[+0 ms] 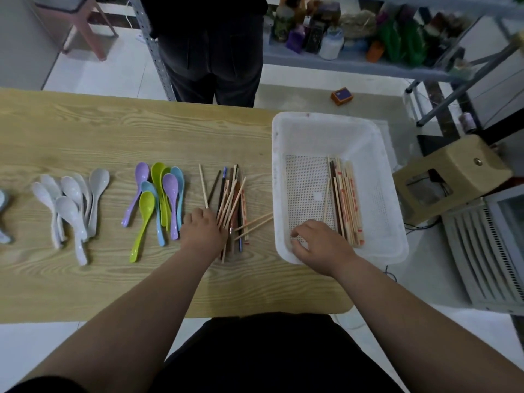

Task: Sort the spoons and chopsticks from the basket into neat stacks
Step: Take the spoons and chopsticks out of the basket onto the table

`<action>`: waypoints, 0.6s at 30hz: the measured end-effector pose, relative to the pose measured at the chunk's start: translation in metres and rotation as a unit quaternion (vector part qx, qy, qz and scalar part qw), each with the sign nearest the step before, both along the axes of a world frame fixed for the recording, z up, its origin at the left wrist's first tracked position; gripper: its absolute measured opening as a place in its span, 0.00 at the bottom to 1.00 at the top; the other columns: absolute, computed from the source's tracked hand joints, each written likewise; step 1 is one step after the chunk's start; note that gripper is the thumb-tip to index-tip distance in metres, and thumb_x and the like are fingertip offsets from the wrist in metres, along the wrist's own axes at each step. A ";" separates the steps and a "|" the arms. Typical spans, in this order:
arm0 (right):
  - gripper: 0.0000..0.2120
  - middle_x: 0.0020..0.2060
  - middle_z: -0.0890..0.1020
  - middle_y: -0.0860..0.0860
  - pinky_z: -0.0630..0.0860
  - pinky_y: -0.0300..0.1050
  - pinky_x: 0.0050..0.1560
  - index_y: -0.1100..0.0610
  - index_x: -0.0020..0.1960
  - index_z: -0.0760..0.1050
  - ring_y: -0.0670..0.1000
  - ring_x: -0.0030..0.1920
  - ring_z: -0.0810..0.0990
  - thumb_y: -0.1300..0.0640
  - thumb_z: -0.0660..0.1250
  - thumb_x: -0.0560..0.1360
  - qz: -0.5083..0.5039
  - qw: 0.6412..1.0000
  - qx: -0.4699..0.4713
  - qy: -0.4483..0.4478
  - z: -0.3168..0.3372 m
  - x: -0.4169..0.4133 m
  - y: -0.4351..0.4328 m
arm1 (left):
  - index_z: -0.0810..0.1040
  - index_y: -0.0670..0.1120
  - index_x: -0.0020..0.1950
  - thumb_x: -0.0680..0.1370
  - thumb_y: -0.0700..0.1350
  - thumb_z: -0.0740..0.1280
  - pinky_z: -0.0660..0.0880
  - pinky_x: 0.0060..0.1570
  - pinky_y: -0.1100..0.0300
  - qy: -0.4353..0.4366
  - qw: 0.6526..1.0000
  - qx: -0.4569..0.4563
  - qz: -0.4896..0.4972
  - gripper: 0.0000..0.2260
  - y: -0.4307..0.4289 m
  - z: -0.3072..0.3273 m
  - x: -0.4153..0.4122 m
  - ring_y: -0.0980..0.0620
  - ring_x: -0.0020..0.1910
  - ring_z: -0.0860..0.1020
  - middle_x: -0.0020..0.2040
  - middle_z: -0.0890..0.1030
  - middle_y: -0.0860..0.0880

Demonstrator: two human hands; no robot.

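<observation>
All spoons [161, 194] lie sorted at nine o'clock; chopsticks [347, 199] remain in the basket [326, 117] at three; left hand [202, 232] and right hand [319, 241] curl, holds unclear.

Wooden bench [85, 131], pale oak grain, rounded near corner. Pale tiled floor [113, 66] all round. One person in dark trousers [211, 52], standing at the bench's far edge, seen from the waist down. Perforated grey metal upright [151, 49], just beside that person. Pink stool [85, 26], far left corner. Low grey shelf [348, 65] crowded with goods, among them a white jar [331, 43] and green bags [402, 38]. Small orange box [342, 95], alone on the floor. Beige plastic stool [450, 177], at right. White slatted unit [482, 256], just beside it.
</observation>
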State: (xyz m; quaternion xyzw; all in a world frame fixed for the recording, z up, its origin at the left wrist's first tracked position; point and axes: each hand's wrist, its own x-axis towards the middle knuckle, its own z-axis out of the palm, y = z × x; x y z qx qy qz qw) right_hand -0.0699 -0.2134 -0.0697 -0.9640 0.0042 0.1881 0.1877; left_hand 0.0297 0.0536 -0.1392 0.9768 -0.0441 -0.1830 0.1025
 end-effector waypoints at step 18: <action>0.19 0.55 0.77 0.47 0.76 0.50 0.55 0.50 0.60 0.79 0.48 0.57 0.74 0.43 0.56 0.79 -0.036 0.999 -0.015 0.036 0.009 -0.002 0.007 | 0.66 0.43 0.76 0.74 0.46 0.70 0.63 0.70 0.50 0.056 0.990 -0.090 -0.088 0.31 0.004 0.007 -0.006 0.40 0.72 0.66 0.75 0.65 0.42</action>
